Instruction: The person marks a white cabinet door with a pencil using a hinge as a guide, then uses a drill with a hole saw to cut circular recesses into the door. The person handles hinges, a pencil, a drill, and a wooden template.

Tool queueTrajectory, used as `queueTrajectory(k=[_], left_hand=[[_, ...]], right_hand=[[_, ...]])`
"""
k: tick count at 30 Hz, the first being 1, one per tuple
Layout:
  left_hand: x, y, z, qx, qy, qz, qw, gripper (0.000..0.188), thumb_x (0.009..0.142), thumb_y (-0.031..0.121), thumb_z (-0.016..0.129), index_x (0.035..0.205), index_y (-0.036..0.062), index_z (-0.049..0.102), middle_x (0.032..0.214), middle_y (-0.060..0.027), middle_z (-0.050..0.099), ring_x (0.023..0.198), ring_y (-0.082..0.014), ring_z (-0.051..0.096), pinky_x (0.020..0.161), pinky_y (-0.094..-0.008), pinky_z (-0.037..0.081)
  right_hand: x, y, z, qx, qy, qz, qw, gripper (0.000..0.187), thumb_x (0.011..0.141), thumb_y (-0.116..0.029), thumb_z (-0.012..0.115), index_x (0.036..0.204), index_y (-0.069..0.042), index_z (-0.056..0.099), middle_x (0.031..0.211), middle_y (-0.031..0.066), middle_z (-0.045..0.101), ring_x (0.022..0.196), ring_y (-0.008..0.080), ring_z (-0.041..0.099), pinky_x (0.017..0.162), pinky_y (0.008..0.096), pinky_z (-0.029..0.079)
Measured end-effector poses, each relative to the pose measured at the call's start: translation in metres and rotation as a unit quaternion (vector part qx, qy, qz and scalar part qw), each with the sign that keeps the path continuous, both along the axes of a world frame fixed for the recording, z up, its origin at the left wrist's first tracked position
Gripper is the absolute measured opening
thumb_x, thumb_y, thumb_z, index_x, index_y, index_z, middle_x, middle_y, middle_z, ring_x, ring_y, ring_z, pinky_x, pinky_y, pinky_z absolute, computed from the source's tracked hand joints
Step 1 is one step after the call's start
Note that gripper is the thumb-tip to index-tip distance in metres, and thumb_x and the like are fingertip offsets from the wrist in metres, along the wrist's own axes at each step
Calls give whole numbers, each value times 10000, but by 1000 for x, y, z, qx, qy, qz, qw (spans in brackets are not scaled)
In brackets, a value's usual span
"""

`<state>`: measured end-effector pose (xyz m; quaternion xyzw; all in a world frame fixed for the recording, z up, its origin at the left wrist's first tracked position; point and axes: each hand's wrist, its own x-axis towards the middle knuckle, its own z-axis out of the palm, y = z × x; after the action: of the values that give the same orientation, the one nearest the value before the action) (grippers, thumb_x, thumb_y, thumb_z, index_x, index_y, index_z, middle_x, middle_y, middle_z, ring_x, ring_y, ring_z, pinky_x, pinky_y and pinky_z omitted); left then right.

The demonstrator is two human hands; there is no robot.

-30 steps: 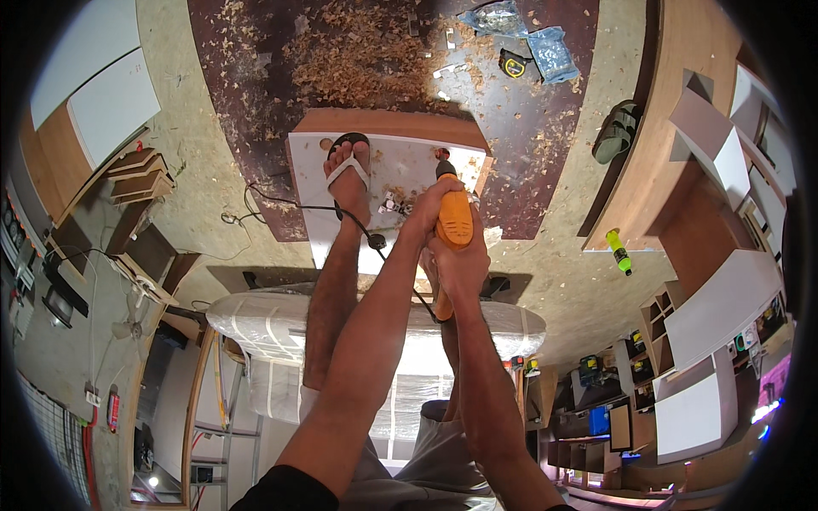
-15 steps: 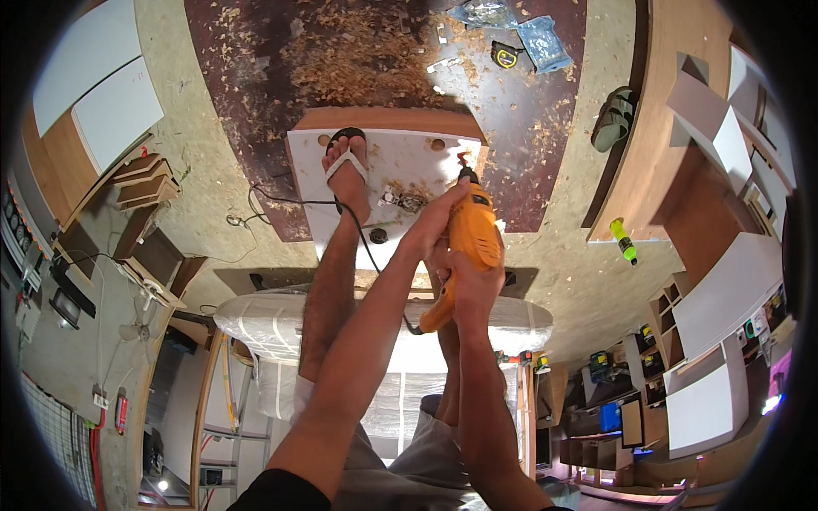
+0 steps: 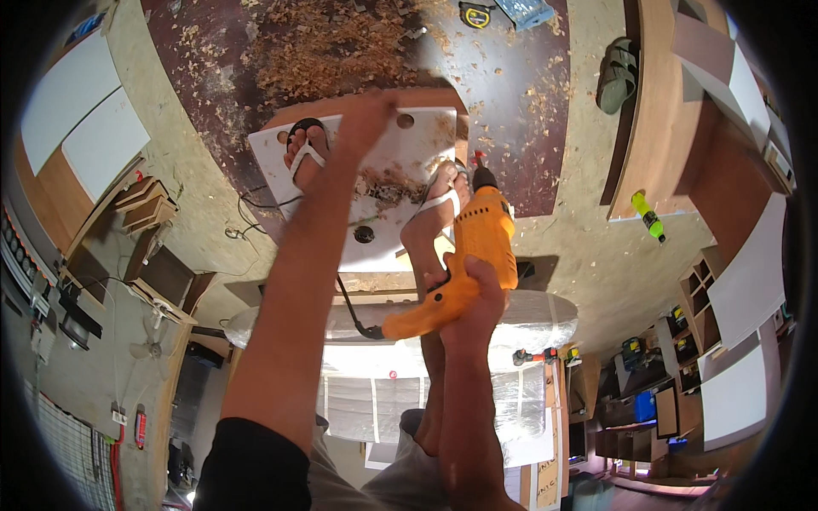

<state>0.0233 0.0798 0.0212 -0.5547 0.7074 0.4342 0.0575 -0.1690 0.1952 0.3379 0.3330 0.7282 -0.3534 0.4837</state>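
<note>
My right hand (image 3: pixel 474 298) is wrapped round the handle of an orange power drill (image 3: pixel 486 243), whose red-tipped bit points away from me, just right of a white board (image 3: pixel 383 153). My left hand (image 3: pixel 368 123) reaches over the far part of this board, beside a round hole (image 3: pixel 405 121); motion smears its fingers. Wood shavings (image 3: pixel 388 186) lie on the white face. Both my sandalled feet rest on the board, the left foot (image 3: pixel 308 153) at its far left and the right foot (image 3: pixel 441 194) beside the drill. A black cord (image 3: pixel 349 302) runs from the drill's handle.
Wood shavings (image 3: pixel 328 55) cover a dark red sheet on the floor. A tape measure (image 3: pixel 475 14) lies at the far side. To the right are a green sandal (image 3: pixel 618 77), a yellow-green bottle (image 3: pixel 649 217) and brown panels. A plastic-wrapped bundle (image 3: pixel 383 387) is behind the board.
My left hand has let go of the drill and moved forward and left. The right hand has brought the drill nearer and slightly right. My right foot now shows on the board.
</note>
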Motion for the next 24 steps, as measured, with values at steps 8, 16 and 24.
queueTrajectory(k=[8, 16, 24], left_hand=[[94, -19, 113, 42, 36, 397, 916, 750, 942, 296, 868, 1561, 7, 559, 1238, -174, 767, 1117, -274, 760, 926, -424, 619], [47, 85, 211, 434, 240, 569, 656, 681, 1091, 604, 667, 1463, 37, 600, 1247, -107, 724, 1037, -241, 760, 888, -395, 648], [111, 102, 193, 326, 478, 707, 405, 360, 1102, 382, 694, 1281, 74, 636, 1107, -72, 731, 967, -200, 764, 857, -359, 653]], right_hand=[[35, 9, 0, -92, 16, 74, 993, 515, 885, -10, 742, 1372, 26, 577, 993, 137, 687, 644, 224, 666, 577, 374, 597], [81, -3, -6, -202, 135, 605, 758, 936, 800, -98, 801, 1663, -88, 438, 1201, 207, 748, 1012, 364, 769, 897, 421, 625], [179, -25, -42, -146, 80, 782, 601, 1018, 790, -321, 793, 1720, -255, 385, 1173, 182, 822, 1060, 432, 800, 906, 519, 642]])
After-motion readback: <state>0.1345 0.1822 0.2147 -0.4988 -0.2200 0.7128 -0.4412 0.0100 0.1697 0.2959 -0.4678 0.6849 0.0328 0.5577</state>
